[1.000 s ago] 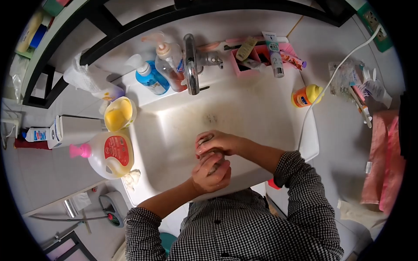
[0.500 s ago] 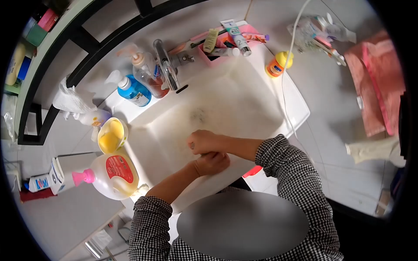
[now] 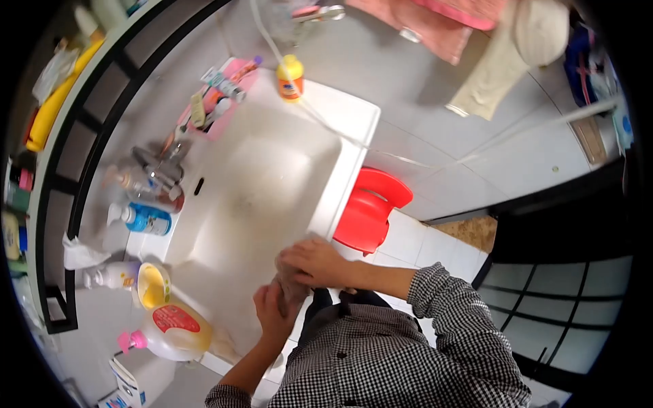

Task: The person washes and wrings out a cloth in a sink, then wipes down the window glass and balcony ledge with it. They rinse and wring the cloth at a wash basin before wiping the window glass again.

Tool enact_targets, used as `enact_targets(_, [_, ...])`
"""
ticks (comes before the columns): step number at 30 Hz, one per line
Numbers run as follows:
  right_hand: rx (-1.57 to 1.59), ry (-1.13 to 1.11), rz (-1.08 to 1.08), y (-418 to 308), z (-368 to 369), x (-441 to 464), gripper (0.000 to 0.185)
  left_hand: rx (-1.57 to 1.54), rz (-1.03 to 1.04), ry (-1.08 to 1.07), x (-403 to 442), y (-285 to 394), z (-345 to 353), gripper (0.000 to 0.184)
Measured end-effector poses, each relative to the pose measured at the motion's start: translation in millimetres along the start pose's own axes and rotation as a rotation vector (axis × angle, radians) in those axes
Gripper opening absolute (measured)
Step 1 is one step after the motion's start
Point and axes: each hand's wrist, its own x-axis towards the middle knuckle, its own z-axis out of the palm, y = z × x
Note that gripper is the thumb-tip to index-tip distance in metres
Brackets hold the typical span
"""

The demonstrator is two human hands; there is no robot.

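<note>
The greyish-pink, crumpled, cloth-like bundle [image 3: 291, 290] was in both hands, over the near rim of the large, white, rectangular ceramic sink [image 3: 333, 197]. Beyond that rim stood a red plastic chair [image 3: 364, 221]; near the sink's left end stood a translucent, pale-yellow plastic bottle with a pink pump [image 3: 178, 334]. The right hand [image 3: 311, 264] had its fingers curled over the bundle's upper part; the left hand [image 3: 272, 314] had its fingers clenched around the lower part. The handling seemed partway through: the bundle was already gathered and squeezed together, but not yet released or laid down. Its long axis ran from hand to hand, slightly aslant to the near rim, the right-hand end pointing away from the body; fingers covered both tips.
</note>
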Motion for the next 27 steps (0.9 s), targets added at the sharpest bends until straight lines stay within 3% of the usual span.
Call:
enact_targets(1, [-0.098,0.069,-0.134,2,0,-14,0.04,0.042,0.097,-0.047,4,-1,4,0.045])
enact_targets(2, [-0.137,0.107,-0.072,15,4,-19,0.038,0.084,0.193,-0.092,11,-2,10,0.046])
enact_targets(4, [-0.214,0.175,0.072,39,10,-23,0.034,0.106,0.17,-0.119,57,12,32,0.043])
enact_targets(6, [-0.267,0.463,0.2,52,-23,-5,0.023,0.067,0.129,-0.038,111,37,71,0.037])
enact_targets(7, [-0.113,0.502,0.349,62,-35,-3,0.019,0.046,0.107,-0.037,127,53,85,0.034])
enact_targets(10, [-0.193,0.497,0.414,78,-54,-50,0.018,-0.003,0.098,-0.096,120,108,121,0.029])
enact_targets(12, [-0.047,0.267,0.652,71,-66,-126,0.015,-0.065,0.129,-0.202,80,123,146,0.026])
enact_targets(13, [-0.026,0.209,0.726,72,-60,-175,0.017,-0.187,0.015,-0.266,55,120,170,0.024])
enact_targets(14, [0.153,0.119,0.968,71,-59,-219,0.026,-0.302,-0.103,-0.329,26,115,199,0.023])
enact_targets(15, [0.051,0.157,1.009,60,-63,-267,0.03,-0.432,-0.248,-0.416,0,117,223,0.023])
enact_targets(17, [0.177,0.288,1.162,53,-67,-361,0.03,-0.657,-0.496,-0.539,-42,155,267,0.022])
enact_targets(18, [0.151,0.452,1.158,51,-73,-400,0.029,-0.75,-0.61,-0.575,-60,178,282,0.021])
enact_targets(19, [0.125,0.619,1.149,51,-78,-437,0.029,-0.775,-0.586,-0.611,-74,187,309,0.022])
enact_targets(21, [0.26,0.747,1.278,50,-119,-501,0.027,-0.869,-0.804,-0.712,-86,254,337,0.028])
enact_targets(23, [0.169,0.874,1.353,37,-166,-547,0.026,-0.922,-0.969,-0.827,-94,301,369,0.032])
enact_targets(26, [0.222,0.987,1.508,4,-244,-594,0.03,-0.928,-1.082,-1.056,-109,368,429,0.035])
enact_targets(27, [0.187,0.889,1.516,-2,-262,-610,0.036,-0.916,-1.079,-1.115,-109,411,427,0.036])
